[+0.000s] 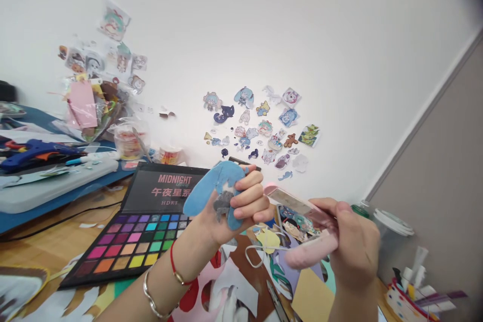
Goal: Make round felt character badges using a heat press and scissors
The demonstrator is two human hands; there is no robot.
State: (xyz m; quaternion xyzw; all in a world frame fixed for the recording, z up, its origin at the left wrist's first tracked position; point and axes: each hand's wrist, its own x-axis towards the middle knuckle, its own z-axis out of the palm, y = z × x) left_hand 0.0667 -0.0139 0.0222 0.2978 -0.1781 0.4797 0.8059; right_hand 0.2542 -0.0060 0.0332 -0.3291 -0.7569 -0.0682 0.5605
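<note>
Now, in the head view, the left hand (247, 198) has its grip folded round one side of a flat blue piece (209, 186), held above the surface (107, 204) by an open palette (151, 231). Over toward the surface's right edge, the right hand (354, 236) clamps a pink hinged case (313, 251) where its parted halves meet, above loose scraps (313, 289). So the step in hand looks like holding piece and case up together; the next move, I'd judge, calls for a light left grip and steady right fingers clear of the case's gap.
</note>
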